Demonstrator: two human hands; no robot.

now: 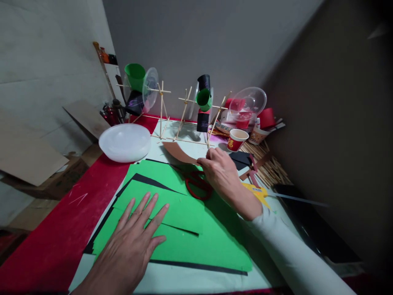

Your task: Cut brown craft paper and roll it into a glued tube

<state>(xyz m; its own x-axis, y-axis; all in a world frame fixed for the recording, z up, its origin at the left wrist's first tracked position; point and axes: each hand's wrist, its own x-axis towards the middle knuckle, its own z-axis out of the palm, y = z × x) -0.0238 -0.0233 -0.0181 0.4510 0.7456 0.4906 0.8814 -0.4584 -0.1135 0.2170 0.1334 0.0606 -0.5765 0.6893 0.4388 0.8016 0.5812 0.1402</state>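
Head view: right hand (220, 170) pinches brown paper (178, 152); left hand (135, 235) spread on green paper (184, 213).

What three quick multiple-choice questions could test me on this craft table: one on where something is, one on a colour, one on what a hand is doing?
1. Where do the red scissors lie?
A. In the white bowl
B. On the green paper, by the right hand
C. Under the stick frame

2. What colour is the paper under the left hand?
A. Green
B. Yellow
C. Blue

3. What is the right hand doing?
A. Holding a cup
B. Resting flat and empty
C. Holding a brown paper piece

Answers: 1 B, the handles show on the green paper just left of that hand. 2 A, the sheet under the flat palm is green. 3 C, its fingers grip the brown paper piece.
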